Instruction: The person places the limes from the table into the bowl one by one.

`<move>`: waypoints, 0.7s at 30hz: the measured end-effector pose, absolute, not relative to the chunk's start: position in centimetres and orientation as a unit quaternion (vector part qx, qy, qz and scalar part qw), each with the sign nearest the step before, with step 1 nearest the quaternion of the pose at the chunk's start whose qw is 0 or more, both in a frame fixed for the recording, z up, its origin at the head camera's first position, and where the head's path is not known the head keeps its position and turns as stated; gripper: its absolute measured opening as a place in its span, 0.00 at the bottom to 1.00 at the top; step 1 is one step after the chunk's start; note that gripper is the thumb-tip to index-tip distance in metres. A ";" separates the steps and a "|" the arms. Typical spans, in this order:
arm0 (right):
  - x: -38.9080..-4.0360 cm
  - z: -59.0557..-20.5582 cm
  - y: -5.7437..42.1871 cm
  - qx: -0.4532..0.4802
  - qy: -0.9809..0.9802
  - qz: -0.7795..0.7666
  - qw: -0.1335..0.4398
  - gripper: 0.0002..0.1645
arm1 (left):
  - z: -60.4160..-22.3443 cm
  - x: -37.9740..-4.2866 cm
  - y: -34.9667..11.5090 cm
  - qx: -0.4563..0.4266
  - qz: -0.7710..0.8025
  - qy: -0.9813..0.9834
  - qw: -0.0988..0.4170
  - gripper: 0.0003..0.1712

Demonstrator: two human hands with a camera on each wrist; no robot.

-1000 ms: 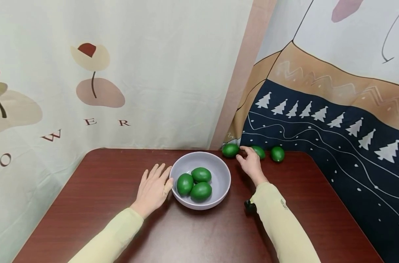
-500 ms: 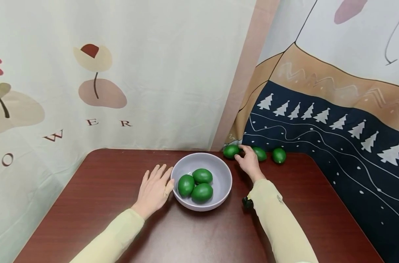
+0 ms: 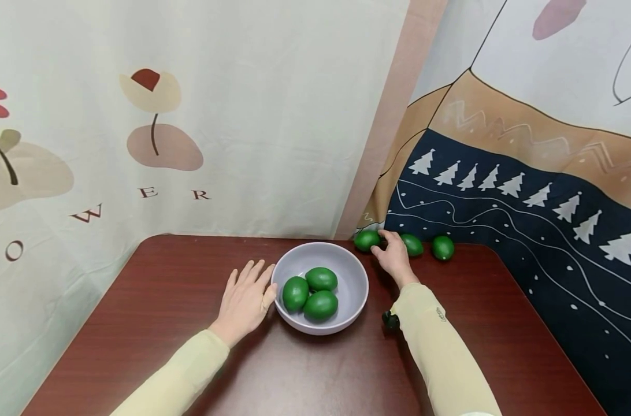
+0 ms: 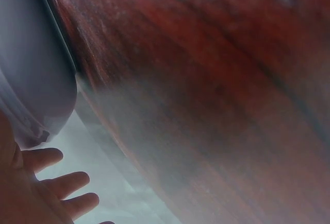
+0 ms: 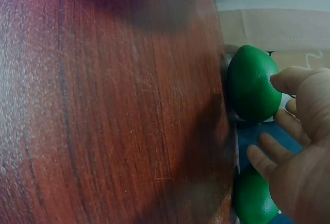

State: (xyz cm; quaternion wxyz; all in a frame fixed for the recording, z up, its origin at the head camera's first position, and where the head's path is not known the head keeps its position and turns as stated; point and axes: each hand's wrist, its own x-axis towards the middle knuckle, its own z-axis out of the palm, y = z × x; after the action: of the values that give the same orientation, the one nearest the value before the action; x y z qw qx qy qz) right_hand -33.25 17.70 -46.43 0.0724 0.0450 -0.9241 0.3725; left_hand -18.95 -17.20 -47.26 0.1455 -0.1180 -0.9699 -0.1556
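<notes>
A pale lavender bowl [image 3: 353, 283] stands on the table with three green limes [image 3: 320, 305] inside. My left hand [image 3: 244, 301] rests with fingers spread against the bowl's left side; its fingertips show beside the bowl in the left wrist view. At the back edge of the table, my right hand [image 3: 396, 260] holds the right end of a green lime [image 3: 366, 241] between thumb and index finger. In the right wrist view the thumb lies on this lime, and the other fingers are loosely bent. A second lime [image 3: 412, 245] sits just right of that hand, partly hidden by it.
Farther right along the back edge lies another lime [image 3: 442, 248]. The dark red-brown wooden table [image 3: 164, 300] has a pale printed curtain [image 3: 274, 144] behind it. A navy cloth with white trees [image 3: 482, 214] hangs at the right.
The right hand has shifted slightly left, closer to the lime at its thumb. The left hand, the bowl and the limes keep their places; the head view has moved a little.
</notes>
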 end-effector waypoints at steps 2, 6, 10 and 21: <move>-33.2 -46.4 17.7 0.044 -0.924 0.373 0.073 0.33 | -47.3 -19.0 -17.2 -0.119 -0.157 -0.970 0.145 0.29; -33.2 -46.3 17.6 0.044 -0.926 0.369 0.075 0.33 | -47.3 -19.0 -17.2 -0.118 -0.161 -0.970 0.140 0.30; -33.2 -46.3 17.4 0.044 -0.931 0.355 0.071 0.32 | -47.2 -19.0 -17.2 -0.116 -0.160 -0.970 0.139 0.29; -33.1 -46.5 17.1 0.034 -0.925 0.372 0.065 0.26 | -47.3 -18.9 -17.2 -0.116 -0.158 -0.970 0.146 0.30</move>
State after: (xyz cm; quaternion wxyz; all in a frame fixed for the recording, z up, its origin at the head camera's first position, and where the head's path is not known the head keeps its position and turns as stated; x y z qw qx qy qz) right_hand -33.08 17.09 -46.51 0.0652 0.0335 -0.9252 0.3723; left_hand -18.93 -17.17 -47.29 0.1465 -0.1163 -0.9695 -0.1584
